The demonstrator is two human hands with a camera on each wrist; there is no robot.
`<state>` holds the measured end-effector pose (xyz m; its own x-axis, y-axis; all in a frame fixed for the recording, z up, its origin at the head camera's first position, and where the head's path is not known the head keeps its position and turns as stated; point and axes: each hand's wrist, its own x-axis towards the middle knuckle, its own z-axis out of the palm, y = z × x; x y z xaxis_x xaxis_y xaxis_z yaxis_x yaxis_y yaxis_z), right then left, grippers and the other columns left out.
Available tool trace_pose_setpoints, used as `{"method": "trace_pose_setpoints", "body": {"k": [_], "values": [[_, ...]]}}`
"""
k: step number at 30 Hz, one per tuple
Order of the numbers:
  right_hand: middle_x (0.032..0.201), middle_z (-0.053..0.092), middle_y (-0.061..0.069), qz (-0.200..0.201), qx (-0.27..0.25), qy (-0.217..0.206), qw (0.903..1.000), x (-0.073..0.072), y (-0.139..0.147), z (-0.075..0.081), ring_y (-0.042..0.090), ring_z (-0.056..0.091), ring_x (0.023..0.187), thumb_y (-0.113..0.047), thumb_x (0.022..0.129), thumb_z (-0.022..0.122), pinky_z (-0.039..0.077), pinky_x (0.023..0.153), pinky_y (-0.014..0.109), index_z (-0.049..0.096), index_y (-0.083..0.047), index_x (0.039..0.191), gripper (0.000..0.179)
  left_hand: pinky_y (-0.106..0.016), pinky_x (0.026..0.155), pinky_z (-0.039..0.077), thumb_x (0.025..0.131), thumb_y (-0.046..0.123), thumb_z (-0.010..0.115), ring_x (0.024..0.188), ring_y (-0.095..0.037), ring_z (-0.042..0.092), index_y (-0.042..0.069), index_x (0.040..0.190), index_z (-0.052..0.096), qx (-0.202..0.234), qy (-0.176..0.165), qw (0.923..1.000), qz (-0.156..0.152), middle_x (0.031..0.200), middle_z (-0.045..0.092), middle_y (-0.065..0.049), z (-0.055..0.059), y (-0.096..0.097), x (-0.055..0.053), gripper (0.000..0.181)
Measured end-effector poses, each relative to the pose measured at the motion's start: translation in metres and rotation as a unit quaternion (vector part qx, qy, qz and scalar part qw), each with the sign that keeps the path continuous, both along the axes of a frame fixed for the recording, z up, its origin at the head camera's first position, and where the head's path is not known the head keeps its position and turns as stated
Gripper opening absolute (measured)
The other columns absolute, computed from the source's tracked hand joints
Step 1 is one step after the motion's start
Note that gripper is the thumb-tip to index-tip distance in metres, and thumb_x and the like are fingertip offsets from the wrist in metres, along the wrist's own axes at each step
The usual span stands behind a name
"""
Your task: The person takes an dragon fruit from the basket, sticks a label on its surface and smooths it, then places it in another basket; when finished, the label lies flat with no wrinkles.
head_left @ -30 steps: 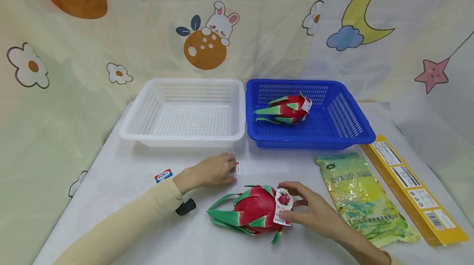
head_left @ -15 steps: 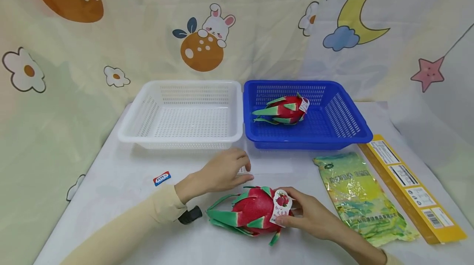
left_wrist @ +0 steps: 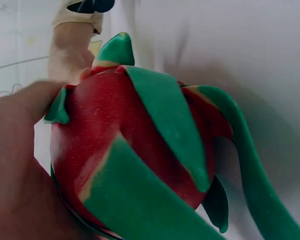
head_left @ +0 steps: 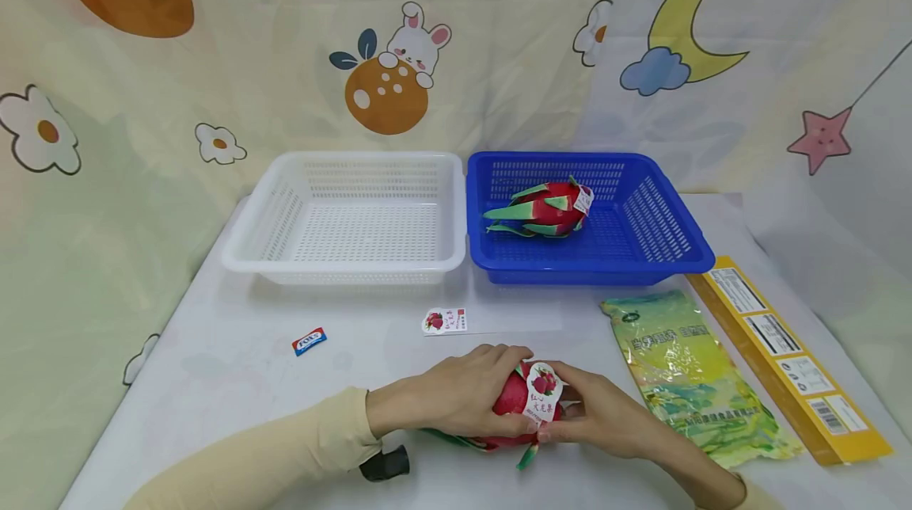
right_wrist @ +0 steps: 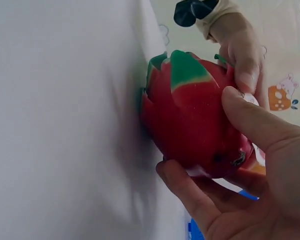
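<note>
A red dragon fruit [head_left: 511,399] with green leafy scales lies on the table in front of me. My left hand [head_left: 466,393] lies over its leafy side, thumb and fingers curved round it; in the left wrist view the red skin [left_wrist: 100,120] rests against the palm. At the opposite end my right hand [head_left: 598,412] grips the fruit, thumb on one side and fingers on the other, as the right wrist view shows with the fruit's bare end [right_wrist: 200,130]. A white label [head_left: 544,391] with a fruit picture sits on this end, between the two hands.
Behind stand a white basket [head_left: 235,263] and a blue basket [head_left: 591,271] holding another labelled dragon fruit [head_left: 552,209]. A similar label [head_left: 445,321] on a clear sheet and a small FOX'S packet [head_left: 309,341] lie nearer. A green-yellow bag [head_left: 698,375] and yellow carton [head_left: 791,359] lie right.
My left hand has moved from the label on the table, rightward and toward me, onto the dragon fruit. The right hand has stayed at the fruit's labelled end.
</note>
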<state>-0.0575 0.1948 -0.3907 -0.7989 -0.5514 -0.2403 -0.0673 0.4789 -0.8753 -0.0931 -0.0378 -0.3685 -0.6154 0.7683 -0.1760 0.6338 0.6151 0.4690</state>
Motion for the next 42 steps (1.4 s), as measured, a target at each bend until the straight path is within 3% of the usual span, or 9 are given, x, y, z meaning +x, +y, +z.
{"method": "trace_pose_setpoints", "body": {"k": [5, 13, 21, 24, 29, 34, 38, 40, 42], "values": [[0.138, 0.052, 0.017, 0.019, 0.025, -0.013, 0.9994, -0.008, 0.007, 0.004, 0.03, 0.06, 0.116, -0.033, 0.086, 0.073, 0.054, 0.088, 0.023, 0.037, -0.003, 0.145, 0.074, -0.016, 0.071, 0.048, 0.082, 0.056, 0.065, 0.11, -0.009, 0.05, 0.019, 0.143, 0.034, 0.011, -0.011, 0.9998, -0.009, 0.13, 0.052, 0.003, -0.001, 0.0, -0.002, 0.078], [0.141, 0.051, 0.012, 0.004, -0.005, -0.036, 0.9993, -0.03, 0.001, 0.009, 0.032, 0.051, 0.124, -0.032, 0.099, 0.055, 0.049, 0.095, 0.039, 0.052, -0.015, 0.137, 0.042, -0.012, 0.068, 0.046, 0.08, 0.055, 0.068, 0.108, -0.006, 0.049, 0.021, 0.143, 0.034, 0.026, -0.02, 0.9995, 0.001, 0.122, 0.053, 0.007, -0.002, -0.003, -0.002, 0.079], [0.12, 0.059, 0.007, -0.048, -0.077, -0.146, 0.9852, -0.04, 0.001, -0.009, 0.02, 0.052, 0.108, -0.031, 0.1, 0.051, 0.046, 0.088, 0.034, 0.057, -0.003, 0.123, 0.036, -0.01, 0.064, 0.046, 0.078, 0.054, 0.072, 0.098, -0.001, 0.048, 0.018, 0.139, 0.032, 0.045, -0.043, 0.998, 0.001, 0.111, 0.053, 0.006, -0.005, -0.001, -0.003, 0.081], [0.119, 0.06, 0.004, -0.053, -0.092, -0.159, 0.9816, -0.041, 0.001, -0.014, 0.018, 0.053, 0.11, -0.032, 0.1, 0.051, 0.045, 0.091, 0.034, 0.057, -0.002, 0.122, 0.037, -0.011, 0.065, 0.046, 0.078, 0.054, 0.073, 0.099, -0.001, 0.048, 0.018, 0.14, 0.032, 0.045, -0.042, 0.9981, 0.004, 0.113, 0.053, 0.006, -0.006, -0.002, -0.003, 0.082], [0.123, 0.061, 0.015, -0.064, -0.063, -0.106, 0.9903, -0.046, 0.014, -0.005, 0.024, 0.058, 0.111, -0.031, 0.099, 0.054, 0.051, 0.089, 0.035, 0.057, -0.002, 0.124, 0.039, -0.012, 0.068, 0.047, 0.079, 0.057, 0.07, 0.103, -0.002, 0.049, 0.02, 0.142, 0.032, 0.037, -0.046, 0.9983, 0.004, 0.119, 0.053, 0.006, -0.004, -0.004, -0.004, 0.082], [0.118, 0.065, 0.008, -0.123, -0.034, 0.028, 0.9914, -0.062, 0.054, 0.034, 0.015, 0.065, 0.105, -0.028, 0.101, 0.05, 0.055, 0.085, 0.029, 0.055, 0.001, 0.125, 0.038, -0.014, 0.073, 0.049, 0.077, 0.06, 0.071, 0.109, -0.006, 0.049, 0.02, 0.142, 0.032, 0.007, -0.047, 0.9987, -0.019, 0.126, 0.051, 0.005, 0.003, -0.006, -0.006, 0.086], [0.113, 0.063, -0.012, -0.195, -0.006, 0.146, 0.9697, -0.083, 0.1, 0.07, -0.002, 0.063, 0.1, -0.026, 0.103, 0.046, 0.053, 0.081, 0.018, 0.053, -0.002, 0.126, 0.034, -0.015, 0.073, 0.05, 0.074, 0.057, 0.076, 0.112, -0.009, 0.049, 0.021, 0.144, 0.029, -0.027, -0.067, 0.9964, -0.045, 0.129, 0.05, 0.004, 0.01, -0.009, -0.011, 0.091], [0.112, 0.057, -0.02, -0.244, 0.041, 0.176, 0.9529, -0.096, 0.125, 0.082, -0.009, 0.059, 0.096, -0.033, 0.102, 0.046, 0.05, 0.076, 0.011, 0.051, -0.005, 0.13, 0.039, -0.015, 0.073, 0.05, 0.074, 0.054, 0.077, 0.112, -0.008, 0.049, 0.02, 0.144, 0.028, -0.039, -0.078, 0.9945, -0.058, 0.129, 0.05, 0.004, 0.013, -0.01, -0.014, 0.092], [0.116, 0.054, -0.015, -0.287, 0.097, 0.173, 0.9372, -0.111, 0.148, 0.088, -0.009, 0.054, 0.095, -0.042, 0.101, 0.045, 0.047, 0.072, 0.007, 0.046, -0.007, 0.137, 0.05, -0.014, 0.074, 0.05, 0.075, 0.051, 0.078, 0.11, -0.007, 0.05, 0.02, 0.144, 0.028, -0.047, -0.085, 0.9929, -0.069, 0.128, 0.05, 0.003, 0.016, -0.01, -0.017, 0.091]]}}
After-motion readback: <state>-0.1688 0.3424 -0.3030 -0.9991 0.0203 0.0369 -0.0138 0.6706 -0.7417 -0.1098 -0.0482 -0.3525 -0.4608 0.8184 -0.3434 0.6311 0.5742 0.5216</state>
